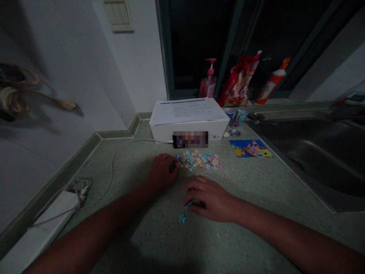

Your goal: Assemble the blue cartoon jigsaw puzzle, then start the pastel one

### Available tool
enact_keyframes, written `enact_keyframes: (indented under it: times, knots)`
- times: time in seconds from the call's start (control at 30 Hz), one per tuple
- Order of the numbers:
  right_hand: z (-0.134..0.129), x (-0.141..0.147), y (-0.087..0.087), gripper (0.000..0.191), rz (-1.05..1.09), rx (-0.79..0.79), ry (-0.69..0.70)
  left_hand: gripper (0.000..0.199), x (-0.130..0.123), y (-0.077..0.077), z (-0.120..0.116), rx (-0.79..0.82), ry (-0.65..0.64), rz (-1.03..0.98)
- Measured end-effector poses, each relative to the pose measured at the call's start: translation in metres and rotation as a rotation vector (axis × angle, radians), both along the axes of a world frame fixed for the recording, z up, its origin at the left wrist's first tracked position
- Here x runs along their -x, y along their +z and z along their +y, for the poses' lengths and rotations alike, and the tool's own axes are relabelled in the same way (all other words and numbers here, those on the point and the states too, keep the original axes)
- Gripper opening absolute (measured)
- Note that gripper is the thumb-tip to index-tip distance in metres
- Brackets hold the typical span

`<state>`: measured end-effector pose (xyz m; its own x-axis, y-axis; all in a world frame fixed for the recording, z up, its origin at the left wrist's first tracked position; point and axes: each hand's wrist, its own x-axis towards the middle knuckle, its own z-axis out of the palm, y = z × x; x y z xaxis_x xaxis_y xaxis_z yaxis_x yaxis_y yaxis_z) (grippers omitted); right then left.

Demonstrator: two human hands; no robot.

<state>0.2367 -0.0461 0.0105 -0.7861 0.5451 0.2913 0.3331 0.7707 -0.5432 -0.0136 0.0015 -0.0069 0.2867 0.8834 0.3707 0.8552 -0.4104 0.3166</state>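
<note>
Several small jigsaw pieces [199, 160] lie in a loose pile on the green counter. At the pile's left edge is my left hand [163, 170], its fingers curled down; whatever its fingertips hold, if anything, is hidden. My right hand [209, 198] rests nearer to me, thumb and fingers closed around a small red and blue puzzle piece [187, 206]. Just below it, a single blue-green piece [182, 218] lies flat on the counter. A colourful cartoon picture card [251, 148] lies to the right of the pile.
Behind the pile, a phone [190, 139] with a white cable leans on a white box [188, 114]. A can [240, 117] and lids stand beside the box. The sink [310, 152] is at right, a power strip [57, 217] at left. Bottles and a red bag line the window.
</note>
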Motion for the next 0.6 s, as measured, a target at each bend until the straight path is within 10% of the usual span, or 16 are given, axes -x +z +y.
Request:
enact_keyframes:
  times: [0.6]
  knots:
    - [-0.0074, 0.0033, 0.0035, 0.008, -0.009, 0.016, 0.071, 0.009, -0.0006, 0.0026, 0.0017, 0.006, 0.022, 0.025]
